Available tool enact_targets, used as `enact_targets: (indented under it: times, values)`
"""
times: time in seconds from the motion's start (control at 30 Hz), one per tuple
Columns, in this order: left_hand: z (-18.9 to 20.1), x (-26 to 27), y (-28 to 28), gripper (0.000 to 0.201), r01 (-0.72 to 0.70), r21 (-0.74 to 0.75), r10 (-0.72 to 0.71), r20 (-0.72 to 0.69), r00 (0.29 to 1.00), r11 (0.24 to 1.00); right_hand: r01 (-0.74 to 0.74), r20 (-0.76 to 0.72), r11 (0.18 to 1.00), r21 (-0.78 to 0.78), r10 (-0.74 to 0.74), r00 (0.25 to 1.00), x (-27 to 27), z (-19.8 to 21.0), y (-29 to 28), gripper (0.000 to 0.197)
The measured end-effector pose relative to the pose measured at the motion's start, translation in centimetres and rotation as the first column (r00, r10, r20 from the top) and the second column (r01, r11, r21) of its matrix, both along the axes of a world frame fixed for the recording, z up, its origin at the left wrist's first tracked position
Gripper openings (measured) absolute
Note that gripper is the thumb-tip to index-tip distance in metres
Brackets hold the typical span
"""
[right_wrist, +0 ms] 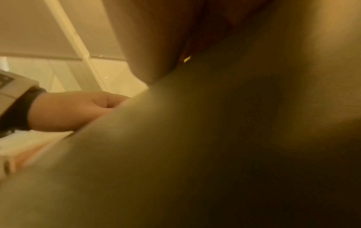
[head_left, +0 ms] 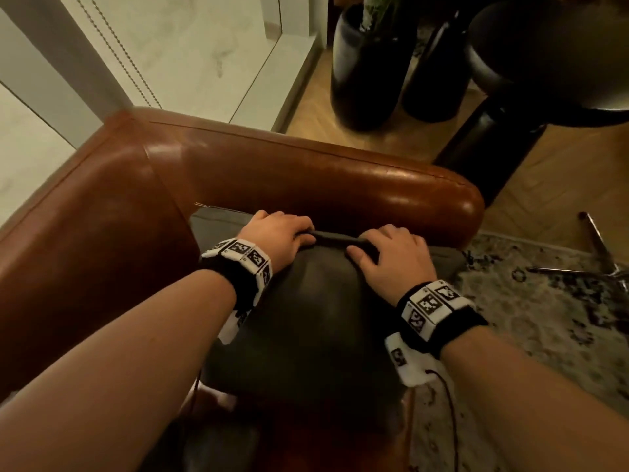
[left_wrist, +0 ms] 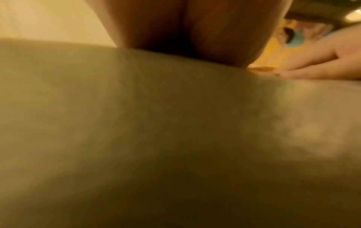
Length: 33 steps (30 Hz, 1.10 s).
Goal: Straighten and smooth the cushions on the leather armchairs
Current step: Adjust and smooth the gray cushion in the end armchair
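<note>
A dark grey-green cushion (head_left: 306,318) stands on the seat of a brown leather armchair (head_left: 306,172). Both hands hold its upper edge. My left hand (head_left: 282,233) curls its fingers over the edge on the left. My right hand (head_left: 388,253) grips it on the right, thumb on the near face. The cushion (left_wrist: 156,123) fills the left wrist view, with my left hand (left_wrist: 185,30) above it and my right hand (left_wrist: 322,64) at the right. In the right wrist view the cushion (right_wrist: 234,138) fills the frame, with my left hand (right_wrist: 74,111) at the left.
The armchair's backrest and far armrest wrap round the cushion. A window with a bead chain (head_left: 119,52) lies behind the chair. Two black planters (head_left: 364,63) and a black round table (head_left: 510,97) stand on the wood floor. Chrome chair legs (head_left: 595,247) rest on a patterned rug (head_left: 544,318).
</note>
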<state>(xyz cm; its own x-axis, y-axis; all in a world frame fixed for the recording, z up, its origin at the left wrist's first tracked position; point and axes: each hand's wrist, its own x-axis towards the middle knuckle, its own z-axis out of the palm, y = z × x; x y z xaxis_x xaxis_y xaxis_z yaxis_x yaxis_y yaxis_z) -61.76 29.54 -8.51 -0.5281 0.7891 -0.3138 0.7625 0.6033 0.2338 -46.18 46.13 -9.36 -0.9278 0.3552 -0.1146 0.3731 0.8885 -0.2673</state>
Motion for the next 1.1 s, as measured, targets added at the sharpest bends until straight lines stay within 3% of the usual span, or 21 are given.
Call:
enact_targets:
  times: [0.07,0.2,0.3,0.43,0.5,0.6,0.67,0.7,0.77,0.83,0.87,0.93,0.97,1.0,1.03,1.1]
  values:
    - [-0.1,-1.2,-1.9,0.039,0.002,-0.038,-0.003,-0.013,1.0,0.999,-0.047,0.054,0.997,0.06,0.044,0.998,1.3,-0.2,1.7,0.054]
    - [-0.5,-4.3,-7.3,0.056,-0.06,-0.109,0.039,-0.188,0.981,0.992,-0.03,-0.054,0.988,0.152,0.038,0.998,4.2,-1.1,5.0,0.057]
    - [-0.9,-5.4,-8.0,0.056,-0.071,-0.051,0.058,-0.211,0.976,0.996,-0.052,-0.16,0.969,0.242,0.092,0.983,4.0,-2.0,6.0,0.061]
    - [-1.3,-5.9,-7.1,0.057,-0.114,-0.083,0.094,-0.214,0.972,0.99,-0.05,-0.146,0.966,0.253,0.089,0.985,3.3,-2.1,6.1,0.063]
    - [-0.9,-5.5,-7.1,0.063,-0.138,-0.101,0.113,-0.221,0.969,0.985,-0.018,-0.1,0.98,0.198,0.039,0.994,3.5,-1.6,6.1,0.057]
    - [-0.1,-2.6,-7.1,0.048,-0.126,0.078,0.145,-0.342,0.929,0.989,-0.006,-0.307,0.991,0.134,0.047,0.951,4.7,-0.2,3.2,0.038]
    - [0.0,0.9,-6.7,0.047,-0.057,0.224,0.129,-0.323,0.938,0.973,-0.182,-0.413,0.977,0.112,0.212,0.886,6.0,-0.3,-2.2,0.033]
    - [-0.4,2.3,-6.5,0.049,0.001,0.215,0.065,-0.298,0.952,0.977,-0.331,-0.397,0.936,0.122,0.351,0.848,6.7,-1.3,-5.2,0.033]
    - [-2.0,3.1,-6.5,0.053,0.066,0.101,-0.034,-0.288,0.957,0.993,-0.609,-0.175,0.771,0.188,0.636,0.752,8.1,-4.7,-10.2,0.038]
    - [-3.4,1.9,-7.2,0.056,-0.052,0.062,0.069,-0.322,0.944,0.997,-0.735,0.098,0.633,0.243,0.738,0.668,8.4,-7.5,-10.9,0.051]
    - [-3.7,1.3,-7.8,0.057,-0.172,0.094,0.194,-0.332,0.923,0.981,-0.74,0.122,0.62,0.26,0.74,0.662,7.9,-8.0,-9.8,0.057]
    - [-3.8,1.3,-8.7,0.06,-0.436,0.19,0.475,-0.289,0.831,0.88,-0.629,0.05,0.728,0.273,0.643,0.764,6.4,-6.9,-6.8,0.062]
    - [-3.6,2.4,-8.5,0.061,-0.499,0.212,0.541,-0.278,0.794,0.84,-0.514,-0.007,0.814,0.271,0.535,0.845,5.4,-5.8,-5.4,0.062]
    - [-3.3,4.1,-7.7,0.064,-0.472,0.236,0.525,-0.292,0.799,0.849,-0.392,-0.042,0.883,0.26,0.416,0.909,4.4,-4.6,-4.4,0.061]
    - [-3.2,6.2,-6.5,0.065,-0.356,0.248,0.422,-0.31,0.852,0.901,-0.3,-0.047,0.923,0.242,0.32,0.946,3.6,-3.6,-3.8,0.061]
    - [-4.1,10.2,-4.1,0.067,-0.024,0.17,0.08,-0.331,0.94,0.985,-0.243,-0.022,0.947,0.212,0.253,0.967,2.8,-2.9,-3.5,0.061]
